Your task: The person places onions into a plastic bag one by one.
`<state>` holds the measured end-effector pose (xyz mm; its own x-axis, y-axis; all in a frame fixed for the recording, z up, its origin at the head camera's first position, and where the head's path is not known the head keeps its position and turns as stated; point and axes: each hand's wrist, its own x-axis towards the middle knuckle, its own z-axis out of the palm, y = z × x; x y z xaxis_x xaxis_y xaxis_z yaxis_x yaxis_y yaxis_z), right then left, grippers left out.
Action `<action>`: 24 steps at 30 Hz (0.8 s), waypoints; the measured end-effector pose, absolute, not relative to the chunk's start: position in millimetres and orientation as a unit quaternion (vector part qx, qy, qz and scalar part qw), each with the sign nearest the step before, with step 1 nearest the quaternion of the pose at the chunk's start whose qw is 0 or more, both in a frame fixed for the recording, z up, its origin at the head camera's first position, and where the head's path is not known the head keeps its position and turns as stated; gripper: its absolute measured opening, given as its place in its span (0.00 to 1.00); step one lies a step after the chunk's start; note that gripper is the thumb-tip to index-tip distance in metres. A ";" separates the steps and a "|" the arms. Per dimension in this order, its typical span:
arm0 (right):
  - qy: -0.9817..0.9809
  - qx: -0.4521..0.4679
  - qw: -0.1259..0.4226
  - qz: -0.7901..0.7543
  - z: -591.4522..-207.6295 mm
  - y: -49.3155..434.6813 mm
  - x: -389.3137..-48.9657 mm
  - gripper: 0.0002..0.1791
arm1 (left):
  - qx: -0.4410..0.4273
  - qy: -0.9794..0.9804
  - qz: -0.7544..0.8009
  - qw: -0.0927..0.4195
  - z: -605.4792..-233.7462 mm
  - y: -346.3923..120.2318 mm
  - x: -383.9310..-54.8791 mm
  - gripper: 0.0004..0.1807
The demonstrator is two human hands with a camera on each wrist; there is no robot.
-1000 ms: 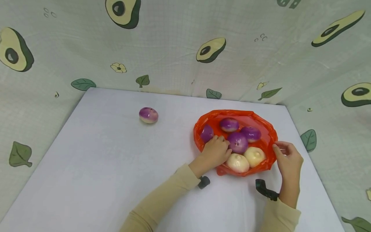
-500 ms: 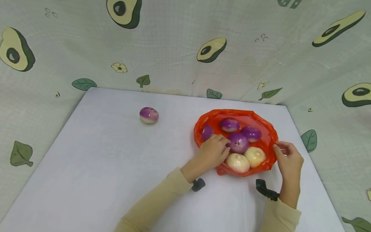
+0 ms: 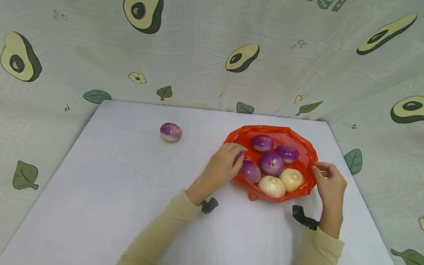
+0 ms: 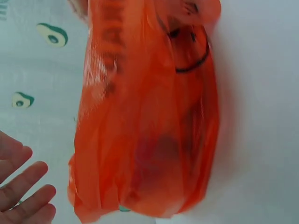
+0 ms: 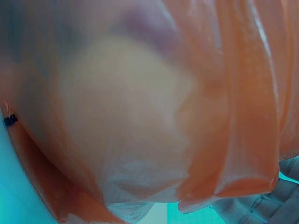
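Observation:
A red plastic bag (image 3: 303,145), its mouth spread wide, holds several purple-and-white turnips. A purple turnip (image 3: 250,172) sits near its left front, next to a pale turnip (image 3: 271,186). My left hand (image 3: 220,162) reaches over the bag's left rim, fingers bent loosely above another purple turnip (image 3: 239,156) and partly hiding it. In the left wrist view the fingers (image 4: 28,196) are spread above the bag's edge, nothing between them. My right hand (image 3: 329,180) pinches the bag's right rim between thumb and fingers. The right wrist view is mostly filled by the translucent bag.
One purple-and-white turnip (image 3: 170,131) lies by itself on the white table (image 3: 116,176), left of the bag. A curtain (image 3: 195,48) printed with avocados hangs behind the table. A black wrist-camera mount (image 3: 304,219) sticks out from the right wrist.
My left hand has moved left and slightly back, from the bag's front middle to its left rim, uncovering a purple turnip there. The right hand keeps its pinch on the rim.

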<state>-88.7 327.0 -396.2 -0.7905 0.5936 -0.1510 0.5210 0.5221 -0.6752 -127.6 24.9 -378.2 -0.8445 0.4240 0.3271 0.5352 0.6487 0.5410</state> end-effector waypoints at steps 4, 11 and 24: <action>-0.872 -0.318 0.052 0.369 -396.0 326.3 -88.4 0.27 | -0.255 -0.898 -0.341 0.108 -379.5 11.1 -131.9 0.15; -0.871 -0.316 0.060 0.371 -396.4 326.0 -89.7 0.26 | -0.223 -0.906 -0.333 0.136 -386.1 -16.2 -142.4 0.17; -0.874 -0.313 0.055 0.366 -397.2 326.6 -90.1 0.27 | -0.191 -0.901 -0.351 0.169 -401.9 -64.9 -162.1 0.17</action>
